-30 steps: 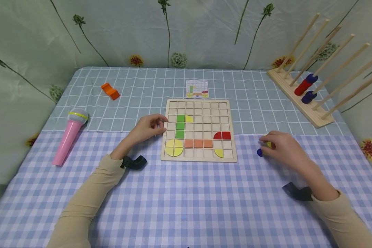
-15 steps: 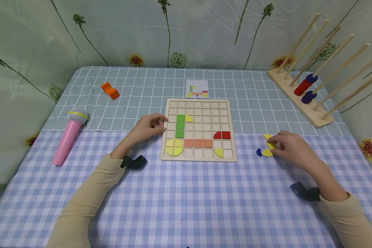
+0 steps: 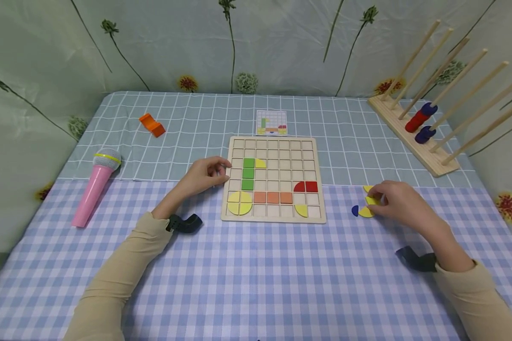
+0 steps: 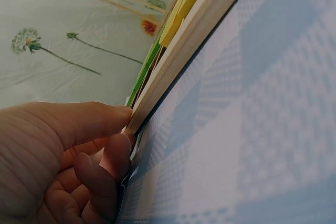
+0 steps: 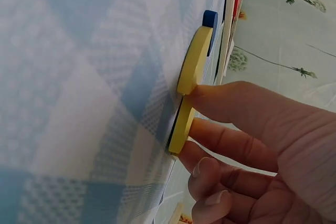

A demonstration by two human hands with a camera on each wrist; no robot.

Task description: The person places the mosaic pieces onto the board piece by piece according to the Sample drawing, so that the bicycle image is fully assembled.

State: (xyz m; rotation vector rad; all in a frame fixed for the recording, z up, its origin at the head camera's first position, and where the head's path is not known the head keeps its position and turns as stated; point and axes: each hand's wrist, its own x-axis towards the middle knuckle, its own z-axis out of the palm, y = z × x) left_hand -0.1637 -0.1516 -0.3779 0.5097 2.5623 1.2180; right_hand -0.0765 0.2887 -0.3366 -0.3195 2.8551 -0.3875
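My left hand (image 3: 204, 173) is at the left edge of the wooden grid board (image 3: 275, 216). Thumb and index fingertips touch that edge; in the left wrist view the other fingers are loosely bent. Green squares (image 3: 248, 173), orange squares (image 3: 272, 197), red pieces (image 3: 311, 186) and yellow quarter circles (image 3: 239, 203) lie in the board's cells. Right of the board, my right hand (image 3: 398, 201) pinches a yellow quarter-circle piece (image 5: 181, 124) between thumb and fingers, low over the cloth. Another yellow piece (image 5: 195, 59) lies beside it, and a small blue piece (image 5: 210, 18) beyond that.
A pattern card (image 3: 271, 122) lies behind the board. An orange block (image 3: 152, 125) and a pink toy microphone (image 3: 96, 187) are at the left. A wooden rack with upright pegs (image 3: 435, 154) and red and blue beads stands at the back right.
My right hand first drew back to the right, uncovering the yellow pieces, then shifted slightly left. The blue piece has slid a little left. My left hand stays put.
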